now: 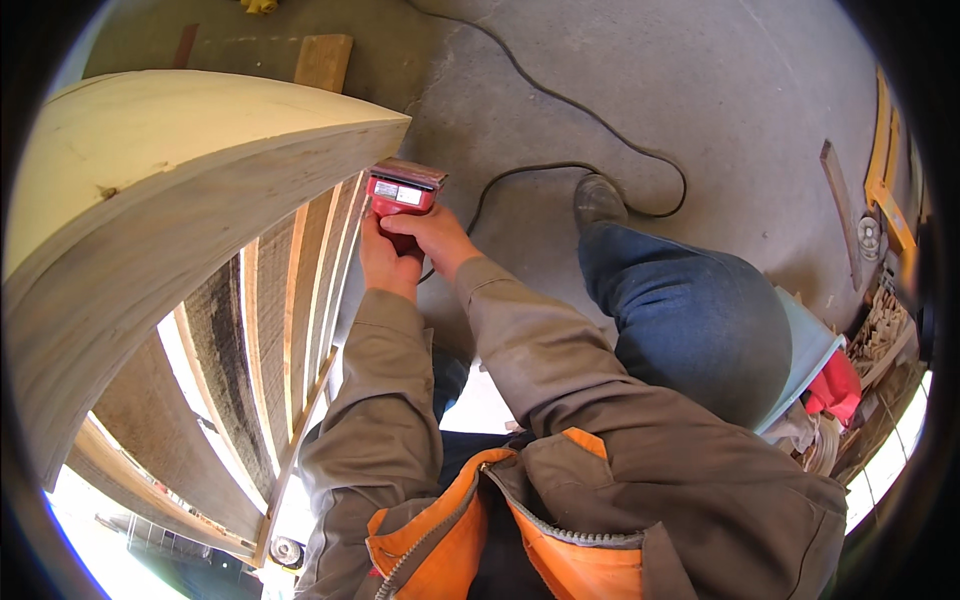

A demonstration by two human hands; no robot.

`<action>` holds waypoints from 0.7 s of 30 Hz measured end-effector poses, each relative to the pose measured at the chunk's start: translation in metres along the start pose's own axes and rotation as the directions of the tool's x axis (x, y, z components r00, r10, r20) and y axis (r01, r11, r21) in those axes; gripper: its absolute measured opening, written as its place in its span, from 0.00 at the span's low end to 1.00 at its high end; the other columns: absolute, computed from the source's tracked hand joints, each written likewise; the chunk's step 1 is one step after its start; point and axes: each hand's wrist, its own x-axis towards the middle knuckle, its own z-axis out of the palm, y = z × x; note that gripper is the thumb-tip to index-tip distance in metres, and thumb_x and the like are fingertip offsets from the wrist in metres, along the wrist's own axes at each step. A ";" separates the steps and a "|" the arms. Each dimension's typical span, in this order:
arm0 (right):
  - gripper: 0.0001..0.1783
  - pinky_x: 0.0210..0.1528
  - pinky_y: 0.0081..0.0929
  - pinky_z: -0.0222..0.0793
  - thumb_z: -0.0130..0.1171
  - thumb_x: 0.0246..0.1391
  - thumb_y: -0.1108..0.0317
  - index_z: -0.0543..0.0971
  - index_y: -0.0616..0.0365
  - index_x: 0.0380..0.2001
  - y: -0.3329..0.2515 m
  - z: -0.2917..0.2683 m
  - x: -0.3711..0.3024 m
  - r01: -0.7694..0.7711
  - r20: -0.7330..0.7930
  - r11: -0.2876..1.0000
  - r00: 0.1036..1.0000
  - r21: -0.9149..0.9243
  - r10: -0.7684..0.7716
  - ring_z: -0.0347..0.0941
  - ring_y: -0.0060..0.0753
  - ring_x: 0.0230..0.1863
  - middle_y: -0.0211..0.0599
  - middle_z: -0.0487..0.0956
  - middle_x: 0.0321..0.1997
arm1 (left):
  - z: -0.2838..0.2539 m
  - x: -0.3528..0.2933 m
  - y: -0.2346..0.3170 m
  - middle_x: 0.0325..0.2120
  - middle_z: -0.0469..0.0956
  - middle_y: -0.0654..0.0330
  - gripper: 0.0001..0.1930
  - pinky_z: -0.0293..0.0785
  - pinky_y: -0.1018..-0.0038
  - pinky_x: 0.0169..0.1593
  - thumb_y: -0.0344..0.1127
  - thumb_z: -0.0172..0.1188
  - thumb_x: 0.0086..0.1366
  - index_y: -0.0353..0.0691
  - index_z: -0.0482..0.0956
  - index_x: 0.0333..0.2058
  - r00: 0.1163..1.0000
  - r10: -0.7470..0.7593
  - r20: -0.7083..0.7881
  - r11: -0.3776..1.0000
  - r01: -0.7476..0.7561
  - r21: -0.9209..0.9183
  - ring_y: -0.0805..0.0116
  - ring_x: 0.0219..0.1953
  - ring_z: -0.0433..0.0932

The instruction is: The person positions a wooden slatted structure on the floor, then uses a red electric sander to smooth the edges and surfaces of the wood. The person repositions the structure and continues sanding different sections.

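A red electric sander (400,194), with a dark flat pad, is in both my hands. Its pad is up by the right end of a large pale wooden panel (215,115); I cannot make out whether it touches. My left hand (388,262) is closed round the lower part of the sander. From the right, my right hand (436,236) wraps over the same part, its fingers partly hidden. The panel's thick, greyish curved edge (215,195) faces me.
Below the panel stand several upright wooden boards (265,310) with gaps between them. A black cord (560,95) loops over the concrete floor (770,120) past my boot (600,200). At the right are a loose wooden strip (842,210), a yellow level-like bar (890,215) and a light blue bin (805,365).
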 end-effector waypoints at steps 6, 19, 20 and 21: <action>0.22 0.51 0.32 0.77 0.75 0.48 0.70 0.86 0.59 0.49 0.000 0.001 0.000 -0.021 -0.036 1.000 0.999 0.004 0.021 0.82 0.30 0.45 0.37 0.87 0.46 | 0.001 -0.003 -0.001 0.47 0.83 0.57 0.18 0.81 0.58 0.52 0.47 0.50 0.78 0.42 0.79 0.53 0.999 0.035 -0.027 0.999 -0.035 0.015 0.57 0.49 0.83; 0.23 0.53 0.31 0.77 0.74 0.51 0.70 0.84 0.58 0.52 -0.001 0.004 -0.008 0.042 -0.022 0.999 0.999 -0.014 -0.042 0.82 0.30 0.47 0.36 0.87 0.48 | 0.007 -0.018 -0.005 0.47 0.82 0.56 0.19 0.82 0.61 0.51 0.47 0.50 0.78 0.39 0.78 0.53 0.995 0.100 0.002 0.995 -0.100 -0.001 0.59 0.49 0.83; 0.23 0.53 0.31 0.77 0.74 0.50 0.70 0.84 0.58 0.52 -0.002 0.005 -0.010 0.044 -0.027 0.999 0.999 -0.019 -0.044 0.82 0.29 0.47 0.36 0.87 0.48 | 0.007 -0.019 -0.006 0.47 0.82 0.56 0.19 0.82 0.61 0.51 0.47 0.50 0.78 0.39 0.78 0.53 0.995 0.103 -0.001 0.995 -0.103 0.007 0.59 0.49 0.83; 0.23 0.53 0.31 0.76 0.75 0.50 0.70 0.84 0.58 0.51 -0.004 0.006 -0.011 0.046 -0.032 0.999 0.998 -0.025 -0.047 0.82 0.29 0.48 0.36 0.87 0.48 | 0.008 -0.021 -0.005 0.47 0.82 0.56 0.19 0.82 0.61 0.51 0.47 0.50 0.78 0.39 0.78 0.53 0.994 0.110 0.007 0.994 -0.110 0.003 0.59 0.49 0.83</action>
